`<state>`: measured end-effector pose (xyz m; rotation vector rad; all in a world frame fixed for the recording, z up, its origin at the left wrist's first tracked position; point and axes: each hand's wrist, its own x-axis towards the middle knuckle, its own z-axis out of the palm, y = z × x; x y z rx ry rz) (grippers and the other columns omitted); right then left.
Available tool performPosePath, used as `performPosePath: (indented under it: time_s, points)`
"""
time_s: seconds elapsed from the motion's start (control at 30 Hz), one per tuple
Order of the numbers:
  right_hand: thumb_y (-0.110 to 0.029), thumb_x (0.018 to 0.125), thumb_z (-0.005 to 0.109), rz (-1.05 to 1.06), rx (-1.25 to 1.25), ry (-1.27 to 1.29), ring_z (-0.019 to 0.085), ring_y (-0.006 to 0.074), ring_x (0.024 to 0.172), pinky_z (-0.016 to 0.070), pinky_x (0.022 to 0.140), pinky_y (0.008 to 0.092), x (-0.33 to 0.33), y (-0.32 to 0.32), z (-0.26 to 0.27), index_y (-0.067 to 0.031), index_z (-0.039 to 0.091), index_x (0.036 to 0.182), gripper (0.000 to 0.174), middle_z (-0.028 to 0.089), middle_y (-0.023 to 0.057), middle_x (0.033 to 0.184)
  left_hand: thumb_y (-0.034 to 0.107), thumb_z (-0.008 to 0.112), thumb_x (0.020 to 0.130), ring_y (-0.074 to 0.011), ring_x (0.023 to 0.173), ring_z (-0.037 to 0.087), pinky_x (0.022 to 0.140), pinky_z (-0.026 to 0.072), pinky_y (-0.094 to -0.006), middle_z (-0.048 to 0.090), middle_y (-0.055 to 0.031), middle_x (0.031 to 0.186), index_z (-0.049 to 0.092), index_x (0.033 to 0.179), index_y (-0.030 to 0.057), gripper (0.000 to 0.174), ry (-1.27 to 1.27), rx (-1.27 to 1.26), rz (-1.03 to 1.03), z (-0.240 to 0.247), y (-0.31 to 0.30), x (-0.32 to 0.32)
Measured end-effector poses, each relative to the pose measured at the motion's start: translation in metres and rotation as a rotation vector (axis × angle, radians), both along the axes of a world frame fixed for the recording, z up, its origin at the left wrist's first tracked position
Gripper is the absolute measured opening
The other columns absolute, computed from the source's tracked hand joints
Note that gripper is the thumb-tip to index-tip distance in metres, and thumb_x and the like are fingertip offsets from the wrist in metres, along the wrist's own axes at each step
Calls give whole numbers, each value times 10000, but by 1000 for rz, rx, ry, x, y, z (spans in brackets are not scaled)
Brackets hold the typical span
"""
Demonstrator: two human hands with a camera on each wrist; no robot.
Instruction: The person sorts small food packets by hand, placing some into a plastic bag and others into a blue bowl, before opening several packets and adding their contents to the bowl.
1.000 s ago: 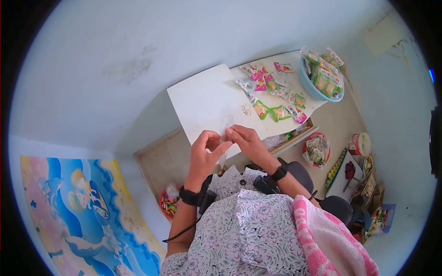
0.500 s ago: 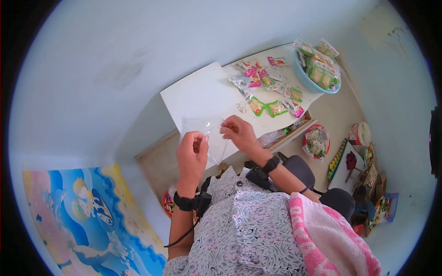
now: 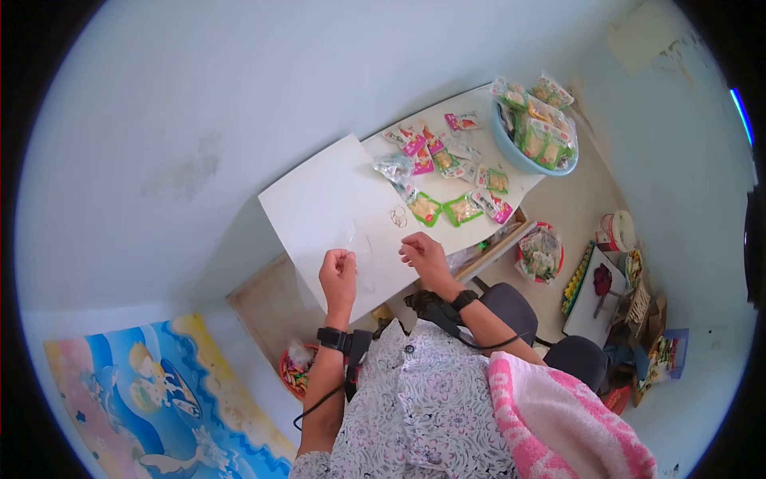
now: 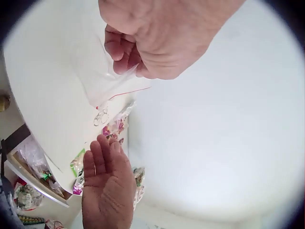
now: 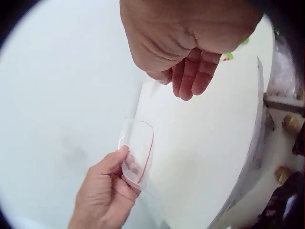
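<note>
My left hand (image 3: 338, 275) pinches the edge of a clear plastic zip bag (image 5: 140, 143) between thumb and fingers, above the white table (image 3: 307, 203). A red line runs along the bag's mouth. The bag looks flat, spreading out toward the right hand. Apart from the bag, my right hand (image 3: 427, 262) hovers to its right with loosely extended fingers (image 4: 100, 155) and nothing in them. Beyond the hands, a few thin pale loops (image 3: 398, 215) lie on the table, beside green-edged snack packets (image 3: 425, 209).
Pink and green packets (image 3: 421, 160) are scattered over the table's far right part. A blue basin (image 3: 511, 144) heaped with packets stands at the right end. An open drawer (image 3: 507, 247) juts out below. On the floor sit a red basket (image 3: 561, 259) and a whiteboard (image 3: 594, 291).
Both hands were together at the bag; the right hand has let go and drawn away to the right. The left hand keeps the bag, now spread out. The head view has shifted slightly.
</note>
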<state>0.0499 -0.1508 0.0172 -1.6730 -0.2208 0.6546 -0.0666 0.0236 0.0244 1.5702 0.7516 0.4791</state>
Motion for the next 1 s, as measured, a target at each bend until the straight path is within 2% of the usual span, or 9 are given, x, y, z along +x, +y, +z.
performPosePath:
  time_s: [0.2, 0.3, 0.4, 0.5, 0.6, 0.7, 0.8, 0.83, 1.0]
  points:
    - [-98, 963, 586, -74, -53, 63, 653, 107, 736, 519, 630, 243, 51, -20, -18, -14, 594, 1055, 125, 684, 58, 870, 121, 638, 933, -80, 633, 574, 581, 461, -237, 606, -14, 730, 593, 931, 9, 120, 6, -64, -5, -19, -10, 35]
    - [-90, 954, 593, -96, -33, 58, 654, 109, 723, 518, 635, 244, 77, -28, -38, -14, 600, 1039, 115, 682, 62, 870, 114, 641, 931, -84, 640, 585, 586, 476, -239, 612, -13, 743, 596, 942, 11, 114, 50, -136, 33, -44, -8, 44]
    - [-78, 935, 611, -60, -103, -9, 653, 117, 696, 526, 644, 259, 105, -33, -59, 1, 604, 1034, 126, 677, 69, 844, 110, 645, 930, -87, 645, 597, 590, 492, -238, 624, -17, 758, 597, 954, 17, 108, 149, -299, 53, -63, -7, 42]
    - [-68, 837, 678, -85, -213, -245, 686, 226, 783, 544, 695, 330, 135, -22, -81, -30, 629, 1003, 177, 689, 115, 882, 112, 650, 931, -88, 645, 603, 587, 502, -232, 633, -18, 764, 600, 963, 27, 104, 190, -303, 74, -72, -5, 41]
    - [-52, 771, 698, -37, -292, -409, 658, 293, 962, 531, 808, 371, 160, 8, -56, -61, 629, 1063, 301, 677, 122, 1037, 113, 656, 930, -87, 656, 615, 584, 503, -219, 642, -20, 769, 603, 963, 29, 105, 167, -329, 97, -76, -4, 42]
    - [-7, 733, 676, 85, -329, -669, 558, 311, 1172, 487, 913, 434, 176, 41, -37, -92, 591, 1174, 458, 612, 107, 1231, 110, 653, 934, -92, 666, 630, 586, 504, -219, 647, -22, 768, 602, 957, 29, 98, 143, -362, 151, -69, -7, 43]
    - [24, 714, 658, 267, -536, -745, 444, 323, 1313, 436, 987, 488, 186, 67, -36, -114, 521, 1295, 613, 522, 118, 1372, 106, 647, 939, -102, 674, 644, 595, 503, -224, 651, -26, 770, 599, 958, 29, 93, 152, -373, 184, -63, -8, 45]
    - [42, 699, 652, 279, -576, -751, 394, 345, 1360, 411, 1022, 520, 186, 70, -42, -154, 466, 1390, 742, 450, 120, 1452, 106, 645, 939, -105, 673, 646, 596, 503, -225, 651, -27, 770, 599, 961, 29, 92, 149, -376, 188, -61, -8, 46]
    - [-12, 695, 713, 342, -662, -719, 372, 349, 1384, 386, 1071, 502, 186, 78, -58, -228, 396, 1477, 871, 397, 126, 1505, 115, 641, 940, -119, 658, 653, 592, 507, -235, 654, -26, 785, 605, 978, 44, 88, 113, -373, 176, -64, -9, 43]
